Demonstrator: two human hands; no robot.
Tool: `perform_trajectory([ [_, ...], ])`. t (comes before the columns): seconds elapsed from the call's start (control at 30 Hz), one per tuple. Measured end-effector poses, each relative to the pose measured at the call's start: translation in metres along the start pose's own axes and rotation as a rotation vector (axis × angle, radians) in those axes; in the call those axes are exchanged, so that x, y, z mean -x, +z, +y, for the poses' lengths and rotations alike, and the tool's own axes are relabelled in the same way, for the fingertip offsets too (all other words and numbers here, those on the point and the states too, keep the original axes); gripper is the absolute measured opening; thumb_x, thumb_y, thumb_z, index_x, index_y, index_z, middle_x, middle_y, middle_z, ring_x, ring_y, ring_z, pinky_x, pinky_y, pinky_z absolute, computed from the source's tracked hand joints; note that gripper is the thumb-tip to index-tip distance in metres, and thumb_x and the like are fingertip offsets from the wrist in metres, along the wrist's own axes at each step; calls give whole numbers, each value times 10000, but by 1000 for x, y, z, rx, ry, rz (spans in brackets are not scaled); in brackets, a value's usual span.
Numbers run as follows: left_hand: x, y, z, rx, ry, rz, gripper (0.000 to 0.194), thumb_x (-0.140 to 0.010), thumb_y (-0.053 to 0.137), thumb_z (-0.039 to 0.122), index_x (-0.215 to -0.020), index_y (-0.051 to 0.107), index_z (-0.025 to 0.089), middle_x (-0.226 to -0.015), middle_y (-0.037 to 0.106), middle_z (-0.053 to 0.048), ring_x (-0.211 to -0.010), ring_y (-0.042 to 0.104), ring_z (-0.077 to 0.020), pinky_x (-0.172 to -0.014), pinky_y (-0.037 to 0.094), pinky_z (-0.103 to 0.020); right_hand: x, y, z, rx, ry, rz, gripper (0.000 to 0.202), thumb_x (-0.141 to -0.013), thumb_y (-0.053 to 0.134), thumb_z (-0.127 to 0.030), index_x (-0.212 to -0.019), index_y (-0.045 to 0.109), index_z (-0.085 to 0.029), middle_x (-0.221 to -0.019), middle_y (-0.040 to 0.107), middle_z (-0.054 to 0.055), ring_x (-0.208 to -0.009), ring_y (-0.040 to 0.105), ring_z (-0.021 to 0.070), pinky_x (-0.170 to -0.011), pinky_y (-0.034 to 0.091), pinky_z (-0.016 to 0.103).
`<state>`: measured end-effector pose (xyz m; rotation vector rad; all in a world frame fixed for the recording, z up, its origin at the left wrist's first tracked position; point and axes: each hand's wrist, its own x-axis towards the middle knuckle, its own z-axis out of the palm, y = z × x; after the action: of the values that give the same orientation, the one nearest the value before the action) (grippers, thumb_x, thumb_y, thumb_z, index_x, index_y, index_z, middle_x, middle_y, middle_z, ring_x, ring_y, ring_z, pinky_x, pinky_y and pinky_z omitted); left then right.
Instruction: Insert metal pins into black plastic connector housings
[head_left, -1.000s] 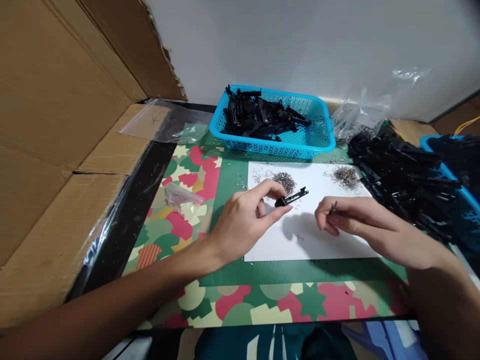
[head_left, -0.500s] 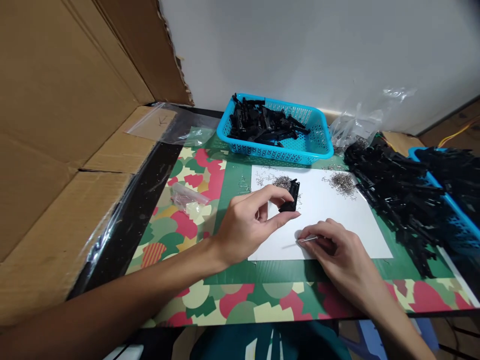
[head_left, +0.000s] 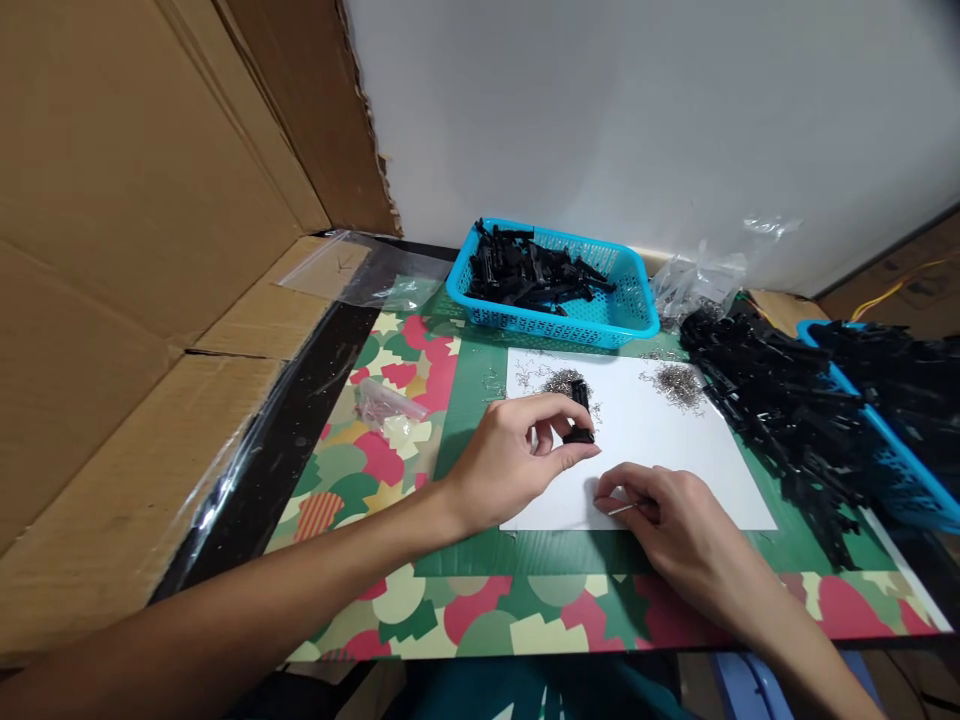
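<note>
A small black plastic part (head_left: pixel 579 434) is pinched between the thumb and fingers of my left hand (head_left: pixel 517 450), above a white sheet (head_left: pixel 720 480). My right hand (head_left: pixel 667 510) is closed on a thin metal tool (head_left: pixel 621 509), low over the sheet's front part, to the right of my left hand. Behind the black part lies a pile of tiny metal springs (head_left: pixel 564 382). Another pile of small metal pieces (head_left: pixel 679 384) sits at the sheet's back right. My fingers hide some of the black part and most of the tool.
A blue basket (head_left: pixel 555 325) of black parts stands at the back. Loose black parts (head_left: pixel 780 400) are heaped on the right, beside a second blue basket (head_left: pixel 900 460). Clear plastic bags (head_left: pixel 390 405) lie left and at the back; cardboard (head_left: pixel 112 200) borders the left.
The black part in my left hand has turned and shows less of its length. The thin tool in my right hand points differently. The whole view has shifted slightly.
</note>
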<state>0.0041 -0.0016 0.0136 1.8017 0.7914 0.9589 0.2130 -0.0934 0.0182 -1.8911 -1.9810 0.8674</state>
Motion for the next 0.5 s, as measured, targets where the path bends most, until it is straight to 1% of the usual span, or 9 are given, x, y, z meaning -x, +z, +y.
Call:
perform_trajectory([
  [0.07,-1,0,-2,54,-36,23,127,-908,855,214,-974,751,184,-808,700,14,-654,548,-119,-581,452,-230,-1,-2,-3,40,-2,-51,261,-931,532,-120,-980,749,-255,-843,809,41,-711,727,252,-626,421,302],
  [0.13,-1,0,-4,155,-76,8,156,-945,823,262,-1028,713,188,-848,716,1,-666,592,-123,-577,485,-225,-2,-6,-6,39,-14,-98,216,-949,542,-130,-961,722,-249,-798,783,29,-671,683,230,-614,381,294],
  [0.2,-1,0,-5,250,-116,-39,168,-968,793,261,-1065,672,194,-855,725,3,-621,601,-113,-556,500,-220,-2,-12,-9,-46,-33,-130,160,-994,553,-182,-960,698,-240,-770,743,22,-654,632,207,-607,361,285],
  [0.27,-1,0,-6,291,-143,-66,174,-967,784,250,-1061,645,203,-836,690,24,-579,577,-98,-530,489,-210,-4,-19,-12,-212,-62,-153,148,-1051,553,-275,-980,675,-231,-767,694,15,-654,574,181,-593,355,268],
  [0.37,-1,-1,-6,278,-160,-52,153,-971,766,259,-1036,638,207,-886,610,25,-661,572,-104,-555,481,-201,-13,-32,-14,-416,-112,-177,216,-1086,574,-415,-1009,645,-226,-727,585,-18,-631,456,144,-550,308,243],
  [0.43,-2,-2,-6,286,-185,-73,131,-984,741,273,-1034,643,200,-905,593,13,-716,569,-120,-586,472,-211,-25,-40,-16,-434,-154,-162,242,-1083,594,-447,-1019,646,-219,-717,552,-29,-629,410,133,-545,284,240],
  [0.5,-3,-3,-5,315,-190,-107,134,-987,732,285,-1042,658,188,-942,629,-8,-782,590,-141,-662,481,-237,-38,-47,-17,-394,-213,-128,245,-1082,600,-442,-1022,664,-213,-721,557,-27,-637,398,130,-558,288,242],
])
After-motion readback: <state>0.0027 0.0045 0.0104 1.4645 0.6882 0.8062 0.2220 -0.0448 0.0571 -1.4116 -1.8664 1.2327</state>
